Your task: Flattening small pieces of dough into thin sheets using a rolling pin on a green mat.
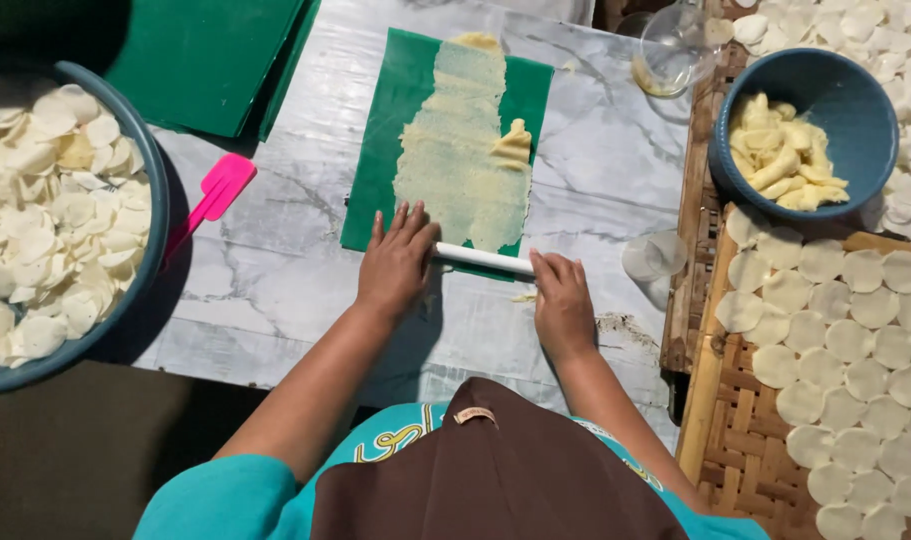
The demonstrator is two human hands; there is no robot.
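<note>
Brown cloth over a teal garment fills the bottom edge, nearest the camera. Above it, the left hand lies flat and open, fingers spread, pressing on one end of a white rolling pin; the right hand rests palm down, open, on the other end. This pin lies across the near edge of a green mat, at the foot of a thin pale dough sheet spread on it. On the marble desk, a pink spatula lies to the left, beside a large basin of white discs. To the right, a blue bowl holds yellow dough pieces, above a woven tray lined with pale rounds.
</note>
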